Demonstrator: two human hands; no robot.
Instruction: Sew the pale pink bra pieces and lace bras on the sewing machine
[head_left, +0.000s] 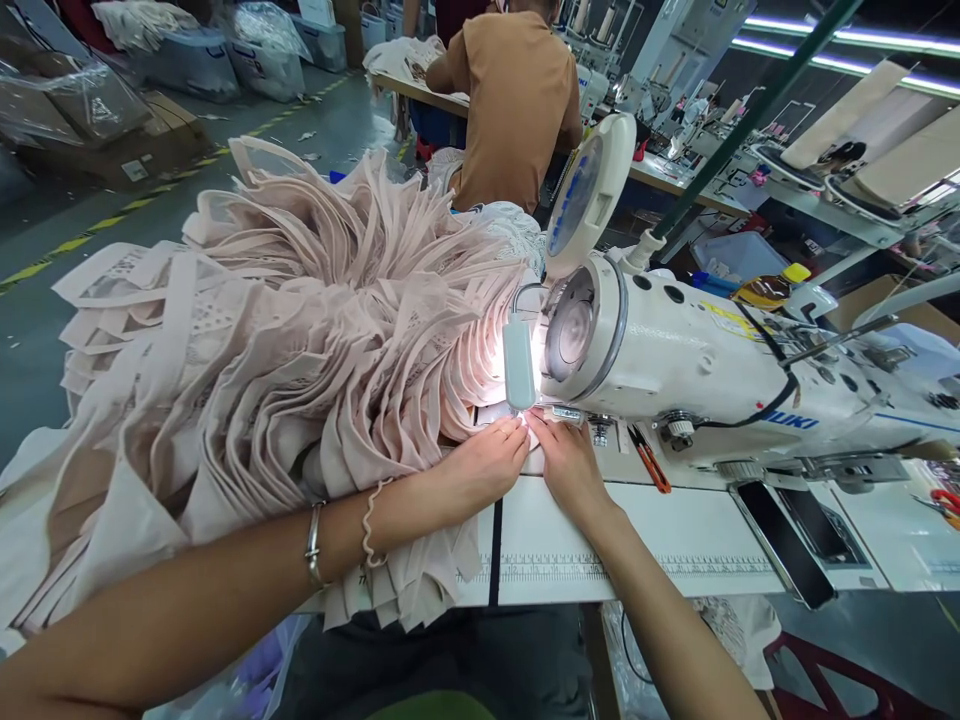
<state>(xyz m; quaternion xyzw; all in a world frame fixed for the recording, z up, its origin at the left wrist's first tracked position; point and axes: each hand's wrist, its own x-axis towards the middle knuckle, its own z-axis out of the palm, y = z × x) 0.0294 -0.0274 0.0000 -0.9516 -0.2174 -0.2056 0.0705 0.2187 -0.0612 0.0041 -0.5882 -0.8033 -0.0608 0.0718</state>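
Observation:
A big heap of pale pink fabric pieces (300, 330) covers the left half of the white sewing table (675, 540). My left hand (484, 462) lies flat on a small pink piece right by the needle, its fingers stretched out and pressing the cloth down. My right hand (566, 458) rests beside it, fingertips on the same piece under the lit lamp (519, 365). The white sewing machine (712, 370) stands just behind both hands. The needle itself is hidden by glare.
A dark phone (787, 540) lies on the table at the right, orange-handled snips (651, 465) near the machine base. A person in a brown shirt (514, 95) sits at the table ahead. Boxes and plastic bags line the floor at far left.

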